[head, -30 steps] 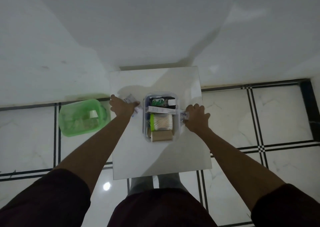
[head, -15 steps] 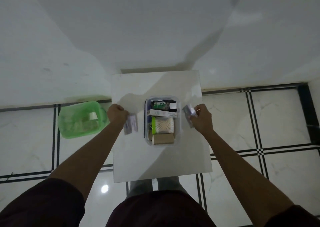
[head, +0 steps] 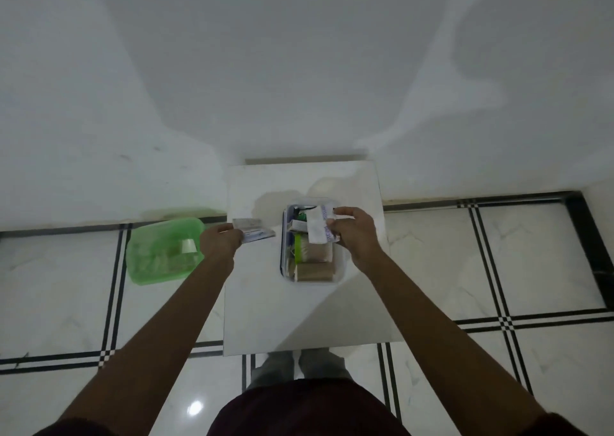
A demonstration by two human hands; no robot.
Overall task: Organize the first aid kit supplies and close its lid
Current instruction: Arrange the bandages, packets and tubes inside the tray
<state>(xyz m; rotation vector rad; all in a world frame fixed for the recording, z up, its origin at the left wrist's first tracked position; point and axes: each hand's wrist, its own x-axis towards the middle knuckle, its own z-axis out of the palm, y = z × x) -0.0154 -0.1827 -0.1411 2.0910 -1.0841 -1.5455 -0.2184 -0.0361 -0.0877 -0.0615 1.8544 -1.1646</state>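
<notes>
A clear plastic first aid box (head: 338,269) stands open on a small white table (head: 299,316). Inside it lie a tan bandage roll (head: 314,272), a pack of cotton swabs (head: 315,252) with a green end and small boxes at the far end. My right hand (head: 354,233) holds a white packet (head: 318,228) over the far part of the box. My left hand (head: 221,244) grips a flat white packet (head: 254,231) above the table, left of the box. The green lid (head: 164,251) lies on the floor to the left.
The table stands against a white wall, on glossy white floor tiles with black stripes (head: 114,289). My feet (head: 299,364) show under the table's near edge.
My right hand has carried its packet leftward from beside the box to over the box. My left hand has turned its packet flatter, still left of the box.
</notes>
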